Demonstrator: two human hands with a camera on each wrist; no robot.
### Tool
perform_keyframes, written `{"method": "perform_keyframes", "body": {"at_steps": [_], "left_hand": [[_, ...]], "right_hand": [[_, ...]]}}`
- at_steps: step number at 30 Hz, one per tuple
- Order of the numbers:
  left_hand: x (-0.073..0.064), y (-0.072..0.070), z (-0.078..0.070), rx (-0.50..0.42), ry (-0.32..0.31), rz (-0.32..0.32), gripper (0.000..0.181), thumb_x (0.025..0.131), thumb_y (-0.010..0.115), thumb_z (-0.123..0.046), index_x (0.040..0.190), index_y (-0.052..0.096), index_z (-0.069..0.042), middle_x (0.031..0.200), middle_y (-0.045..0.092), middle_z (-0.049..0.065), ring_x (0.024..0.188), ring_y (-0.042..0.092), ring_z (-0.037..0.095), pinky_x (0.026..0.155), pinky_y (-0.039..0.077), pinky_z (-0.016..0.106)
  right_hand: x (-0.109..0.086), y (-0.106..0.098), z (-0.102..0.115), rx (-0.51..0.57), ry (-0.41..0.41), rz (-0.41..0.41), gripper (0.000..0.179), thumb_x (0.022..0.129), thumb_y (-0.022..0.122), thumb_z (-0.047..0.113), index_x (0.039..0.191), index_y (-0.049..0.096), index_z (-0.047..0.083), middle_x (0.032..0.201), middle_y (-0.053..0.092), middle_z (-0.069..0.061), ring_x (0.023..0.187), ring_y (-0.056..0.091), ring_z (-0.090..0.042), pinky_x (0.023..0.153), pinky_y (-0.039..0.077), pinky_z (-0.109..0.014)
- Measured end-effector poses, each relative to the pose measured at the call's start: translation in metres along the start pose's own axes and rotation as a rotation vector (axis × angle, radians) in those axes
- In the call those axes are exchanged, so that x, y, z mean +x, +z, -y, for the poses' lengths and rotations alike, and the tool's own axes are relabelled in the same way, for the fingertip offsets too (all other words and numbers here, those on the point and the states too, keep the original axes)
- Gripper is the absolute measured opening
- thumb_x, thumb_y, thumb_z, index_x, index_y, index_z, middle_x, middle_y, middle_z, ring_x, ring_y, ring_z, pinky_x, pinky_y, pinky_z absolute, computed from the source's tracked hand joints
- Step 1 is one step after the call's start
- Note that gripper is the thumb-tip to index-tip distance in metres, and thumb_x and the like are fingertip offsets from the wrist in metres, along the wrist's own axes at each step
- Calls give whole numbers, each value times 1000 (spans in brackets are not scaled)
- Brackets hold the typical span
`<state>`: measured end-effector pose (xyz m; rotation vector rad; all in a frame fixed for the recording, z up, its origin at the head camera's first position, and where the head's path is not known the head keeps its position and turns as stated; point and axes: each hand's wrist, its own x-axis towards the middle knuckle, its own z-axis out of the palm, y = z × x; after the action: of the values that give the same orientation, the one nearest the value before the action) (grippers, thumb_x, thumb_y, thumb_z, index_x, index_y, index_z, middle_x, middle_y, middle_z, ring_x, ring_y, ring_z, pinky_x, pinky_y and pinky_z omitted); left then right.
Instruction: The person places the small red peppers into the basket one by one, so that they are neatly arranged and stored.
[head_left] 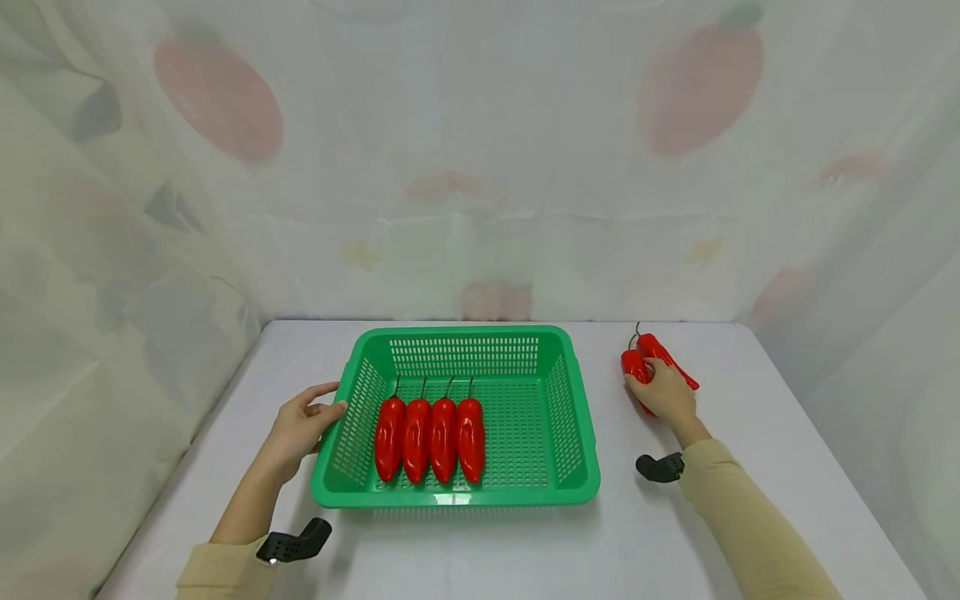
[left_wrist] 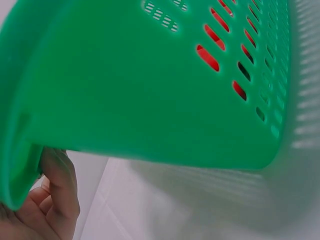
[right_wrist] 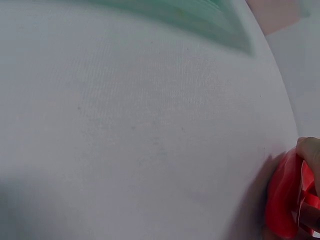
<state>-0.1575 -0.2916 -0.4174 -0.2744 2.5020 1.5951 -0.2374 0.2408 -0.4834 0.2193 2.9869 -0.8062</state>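
Note:
A green plastic basket (head_left: pixel 390 500) stands in the middle of the table, with several red chili peppers (head_left: pixel 442 442) lying side by side in its left half, stems pointing away. My left hand (head_left: pixel 296 425) grips the basket's left rim; in the left wrist view its curled fingers (left_wrist: pixel 64 192) reach under the rim. On the right side of the table, my right hand (head_left: pixel 667 396) holds a red chili pepper (head_left: pixel 633 365) between thumb and fingers. Another chili pepper (head_left: pixel 654 343) lies right beside it, partly behind the hand. The held pepper (right_wrist: pixel 281 202) shows at the right wrist view's edge.
The white-covered table (head_left: pixel 495 558) ends at a back edge against a pale printed curtain (head_left: pixel 540 150). More curtain hangs at the left and right sides. A black wrist camera mount (head_left: pixel 295 543) sits on the left wrist, and another mount (head_left: pixel 660 468) on the right.

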Motion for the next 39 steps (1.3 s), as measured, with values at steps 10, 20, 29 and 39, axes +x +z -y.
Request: {"method": "perform_keyframes", "body": {"at_steps": [10, 20, 29, 39], "left_hand": [[-1, 0, -1, 1, -2, -7, 59, 92, 56, -32, 141, 32, -9, 95, 63, 13, 72, 66, 17, 63, 56, 34], [-2, 1, -1, -2, -4, -10, 59, 92, 56, -32, 141, 32, -9, 94, 62, 13, 72, 65, 17, 64, 56, 34], [-1, 1, -2, 5, -8, -12, 59, 92, 56, -32, 140, 33, -9, 94, 62, 14, 72, 65, 16, 63, 56, 34], [-1, 0, -3, 2, -12, -10, 58, 92, 56, -32, 140, 33, -9, 95, 62, 14, 71, 66, 17, 63, 56, 34]], "right_hand": [[2, -2, 2, 24, -10, -33, 63, 89, 52, 36, 134, 38, -5, 128, 46, -28, 114, 43, -44, 89, 44, -57], [5, -12, 11, 21, -62, -71, 61, 90, 50, 37, 130, 41, -8, 117, 52, -30, 104, 49, -43, 83, 47, -54], [7, -22, 21, 64, -96, -75, 63, 90, 51, 37, 130, 41, -11, 110, 53, -30, 95, 51, -39, 74, 51, -49], [6, -36, 39, 110, -98, -42, 63, 92, 49, 37, 135, 37, -7, 124, 49, -30, 106, 48, -42, 83, 48, -52]]}}
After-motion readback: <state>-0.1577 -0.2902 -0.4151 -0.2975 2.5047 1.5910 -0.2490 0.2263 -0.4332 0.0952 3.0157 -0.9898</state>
